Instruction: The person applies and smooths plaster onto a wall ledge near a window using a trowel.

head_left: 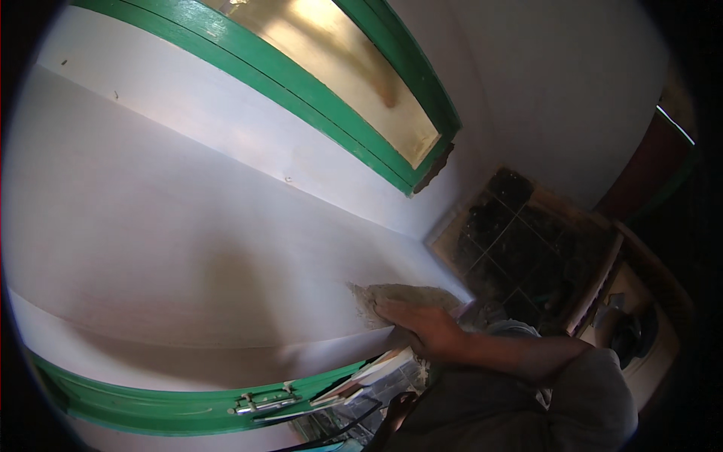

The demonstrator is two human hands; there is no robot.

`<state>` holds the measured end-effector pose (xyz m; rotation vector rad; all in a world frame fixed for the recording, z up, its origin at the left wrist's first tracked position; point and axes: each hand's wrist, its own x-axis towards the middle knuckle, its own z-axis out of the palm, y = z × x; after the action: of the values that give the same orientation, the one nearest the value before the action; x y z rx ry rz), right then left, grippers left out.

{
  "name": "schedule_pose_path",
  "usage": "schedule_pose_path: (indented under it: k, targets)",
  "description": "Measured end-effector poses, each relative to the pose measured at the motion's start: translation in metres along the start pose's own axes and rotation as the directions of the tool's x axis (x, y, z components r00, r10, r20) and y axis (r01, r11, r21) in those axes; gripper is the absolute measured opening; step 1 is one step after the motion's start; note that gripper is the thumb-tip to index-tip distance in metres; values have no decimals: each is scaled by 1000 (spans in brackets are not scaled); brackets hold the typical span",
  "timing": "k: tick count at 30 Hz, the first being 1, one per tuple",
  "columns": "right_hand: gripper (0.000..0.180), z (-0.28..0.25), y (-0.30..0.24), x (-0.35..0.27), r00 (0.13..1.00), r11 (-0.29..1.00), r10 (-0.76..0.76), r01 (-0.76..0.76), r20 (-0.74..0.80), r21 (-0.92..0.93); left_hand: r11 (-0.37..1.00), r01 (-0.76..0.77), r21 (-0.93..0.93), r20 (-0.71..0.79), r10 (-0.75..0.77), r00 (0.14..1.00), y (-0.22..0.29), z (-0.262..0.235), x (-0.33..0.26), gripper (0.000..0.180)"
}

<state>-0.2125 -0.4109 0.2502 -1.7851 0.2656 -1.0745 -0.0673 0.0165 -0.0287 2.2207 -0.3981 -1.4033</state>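
Note:
My right hand (423,325) lies flat against the white wall (188,226), fingers pointing left, pressing a rough beige-grey pad (403,296) onto it; whether the pad is cloth or paste I cannot tell. Its forearm comes in from the lower right. Below it, my left hand (399,413) shows only as a dark shape under a flat, pale-edged board or blade (373,374). Its grip is hidden.
A green window frame (316,105) with gold-tinted glass runs across the top. Another green frame with a metal latch (263,401) curves along the bottom. Dark floor tiles (520,241) lie at the right, beside a brown door (648,173).

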Motion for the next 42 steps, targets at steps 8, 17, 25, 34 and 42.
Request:
schedule_pose_path:
  k: [8, 17, 25, 34, 42]
  targets:
    - [56, -6, -17, -2, 998, 998, -57, 57, 1, 1, 998, 53, -25, -37, -54, 998, 38, -6, -8, 39]
    - [56, -8, -13, 17, 998, 999, 25, -23, 58, -24, 991, 91, 98, -45, -87, 995, 110, -1, -38, 37]
    - [52, -7, -5, 27, 996, 998, 48, -46, 74, -35, 971, 151, -183, 46, -145, 988, 59, -5, -18, 34]
    - [52, -14, -15, 7, 994, 994, -106, 105, 13, 36, 943, 146, -298, -72, -174, 982, 83, -9, -16, 33]
    - [54, -8, -4, 21, 999, 999, 0, 2, 52, -40, 997, 69, 33, -32, -68, 997, 100, -15, -16, 32]
